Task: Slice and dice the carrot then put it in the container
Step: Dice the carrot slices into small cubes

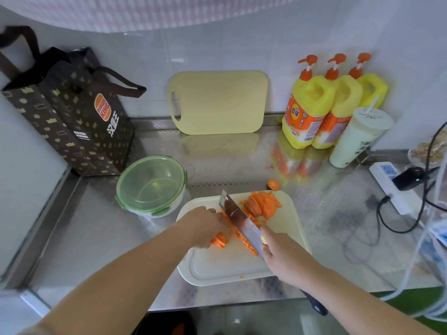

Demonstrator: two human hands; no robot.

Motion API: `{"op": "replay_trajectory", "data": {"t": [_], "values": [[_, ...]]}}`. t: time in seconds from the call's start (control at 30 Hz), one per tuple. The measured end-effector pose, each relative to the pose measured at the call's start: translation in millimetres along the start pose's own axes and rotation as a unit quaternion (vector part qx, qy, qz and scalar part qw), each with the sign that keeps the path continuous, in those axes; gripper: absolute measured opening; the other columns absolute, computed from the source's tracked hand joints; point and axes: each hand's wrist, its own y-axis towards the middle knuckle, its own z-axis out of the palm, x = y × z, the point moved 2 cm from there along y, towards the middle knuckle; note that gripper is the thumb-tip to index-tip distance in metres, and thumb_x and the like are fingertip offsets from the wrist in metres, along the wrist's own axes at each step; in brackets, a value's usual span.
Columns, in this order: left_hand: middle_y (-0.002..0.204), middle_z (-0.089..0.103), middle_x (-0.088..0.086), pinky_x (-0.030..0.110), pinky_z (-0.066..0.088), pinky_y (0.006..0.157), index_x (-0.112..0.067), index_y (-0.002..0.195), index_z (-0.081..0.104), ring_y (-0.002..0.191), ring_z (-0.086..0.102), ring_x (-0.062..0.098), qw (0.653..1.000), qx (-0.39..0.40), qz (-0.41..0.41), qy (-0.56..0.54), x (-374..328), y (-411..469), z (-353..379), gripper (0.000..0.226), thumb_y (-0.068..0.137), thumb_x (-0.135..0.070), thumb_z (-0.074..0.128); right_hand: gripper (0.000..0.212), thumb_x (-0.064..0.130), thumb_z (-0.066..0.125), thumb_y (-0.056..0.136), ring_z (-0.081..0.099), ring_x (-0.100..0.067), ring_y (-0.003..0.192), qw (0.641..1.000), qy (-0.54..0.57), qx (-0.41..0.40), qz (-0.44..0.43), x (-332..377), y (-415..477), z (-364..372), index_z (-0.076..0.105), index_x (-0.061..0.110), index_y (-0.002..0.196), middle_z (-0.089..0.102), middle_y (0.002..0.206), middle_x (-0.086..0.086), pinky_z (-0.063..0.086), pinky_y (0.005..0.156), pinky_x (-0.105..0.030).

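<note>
1. The steel table has bare surface to the left of the white cutting board and behind it toward the wall. Cables and a power strip crowd the right side.
2. The board lies near the table's front edge.
3. The container, with its green lid on, stands just beside the board's far left corner.
4. The knife crosses the board diagonally, and the right hand grips its handle at the board's right edge.
5. The left hand, fingers bent, holds carrot strips beside the blade.
6. Carrot slices are piled at the far right corner, and diced pieces lie along the blade.
7. One carrot end sits on the table, just past the board's far edge.
</note>
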Motion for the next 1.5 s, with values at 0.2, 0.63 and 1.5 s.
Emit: {"op": "replay_trajectory", "data": {"t": [0.2, 0.63, 1.5], "values": [[0.119, 0.050, 0.004, 0.037, 0.041, 0.089, -0.017, 0.123, 0.049, 0.110, 0.049, 0.026, 0.996, 0.010, -0.065, -0.061, -4, -10, 9, 0.042, 0.084, -0.030, 0.058, 0.011, 0.019, 0.034, 0.100, 0.036, -0.006, 0.056, 1.000, -0.019, 0.001, -0.007, 4, 2, 8, 0.031, 0.024, 0.090, 0.037, 0.069, 0.007, 0.026, 0.047, -0.021], [0.121, 0.046, 0.004, 0.033, 0.048, 0.088, -0.014, 0.118, 0.048, 0.109, 0.053, 0.023, 0.884, -0.060, -0.290, -0.361, -40, -38, 41, 0.036, 0.089, -0.032, 0.058, 0.007, 0.016, 0.033, 0.098, 0.045, -0.008, 0.054, 0.998, -0.065, -0.013, -0.011, 22, 5, 46, 0.037, 0.022, 0.102, 0.045, 0.067, 0.008, 0.035, 0.046, -0.019], [0.122, 0.044, 0.003, 0.031, 0.050, 0.082, -0.014, 0.123, 0.048, 0.098, 0.061, 0.022, 0.850, -0.098, -0.322, -0.405, -42, -33, 39, 0.040, 0.092, -0.036, 0.058, 0.014, 0.017, 0.036, 0.097, 0.050, -0.008, 0.056, 0.994, -0.084, -0.051, -0.039, 29, 5, 48, 0.042, 0.019, 0.110, 0.049, 0.070, 0.009, 0.040, 0.050, -0.017]]}}
